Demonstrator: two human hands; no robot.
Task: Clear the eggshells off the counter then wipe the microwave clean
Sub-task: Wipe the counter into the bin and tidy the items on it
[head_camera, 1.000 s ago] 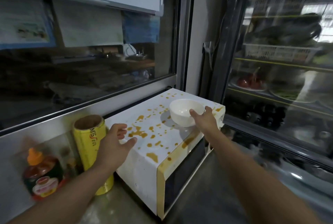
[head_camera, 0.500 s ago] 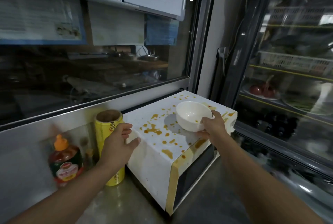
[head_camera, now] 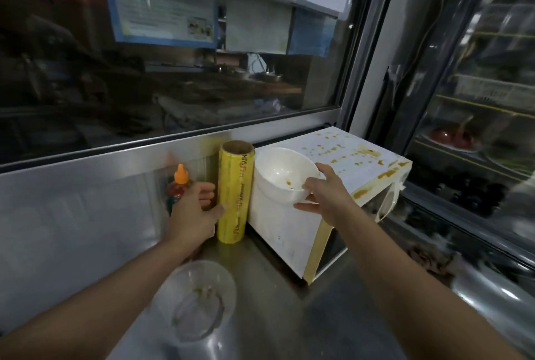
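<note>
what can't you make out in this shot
- Eggshells: none recognisable in the head view; the clear container is motion-blurred.
- Sauce bottle: label hidden behind the left hand.
- Microwave door: seen edge-on.
- White bowl: near rim covered by the right hand.

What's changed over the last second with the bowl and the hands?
The right hand has lifted the white bowl off the microwave top and carried it left, tilted, past the microwave's left edge. Its grip on the rim is unchanged. The left hand stayed open beside the yellow cling-film roll. The orange spatter remains on the microwave.
</note>
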